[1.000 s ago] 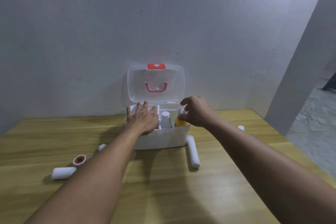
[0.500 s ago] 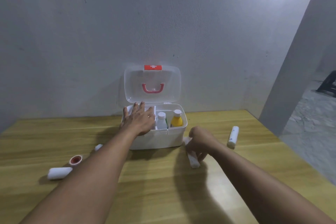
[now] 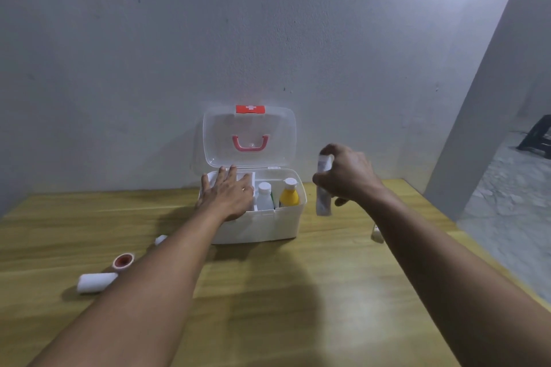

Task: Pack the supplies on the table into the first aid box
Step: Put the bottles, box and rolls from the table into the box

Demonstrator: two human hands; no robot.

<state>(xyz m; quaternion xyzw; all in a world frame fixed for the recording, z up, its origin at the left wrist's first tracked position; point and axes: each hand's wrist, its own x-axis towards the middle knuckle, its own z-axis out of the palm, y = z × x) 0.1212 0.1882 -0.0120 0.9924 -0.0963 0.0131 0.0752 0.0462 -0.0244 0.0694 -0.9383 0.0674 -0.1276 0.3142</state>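
1. A white gauze roll [image 3: 96,282] is lying on its side at the far left of the wooden surface [image 3: 268,307], near the front edge of the cluster of loose supplies.
2. A small tape roll [image 3: 123,261] with a reddish core is sitting just behind and to the right of it, close to the person's left forearm.
3. A small white item [image 3: 161,239] is peeking out just beyond that forearm; too little is showing to tell what it is.
4. The left hand [image 3: 228,198] is resting palm down on the left part of the first aid box [image 3: 256,226], with its fingers [image 3: 222,177] spread apart and lying flat over the white inner tray [image 3: 249,177], gripping nothing.
5. The box is standing open against the wall, its clear lid [image 3: 249,135] tilting back upright, with a red handle [image 3: 250,143] and a red clasp [image 3: 250,109] showing on it.
6. Inside the box's right compartment a white bottle [image 3: 264,197] and a yellow bottle [image 3: 289,194] are standing upright side by side.
7. The right hand [image 3: 347,176] is hovering in the air just right of the box, its fingers [image 3: 325,182] closing around a long white packet [image 3: 323,202] that is hanging nearly upright, clear of the surface.
8. Another small white item [image 3: 377,232] is lying on the surface to the right, partly hidden behind the right forearm.
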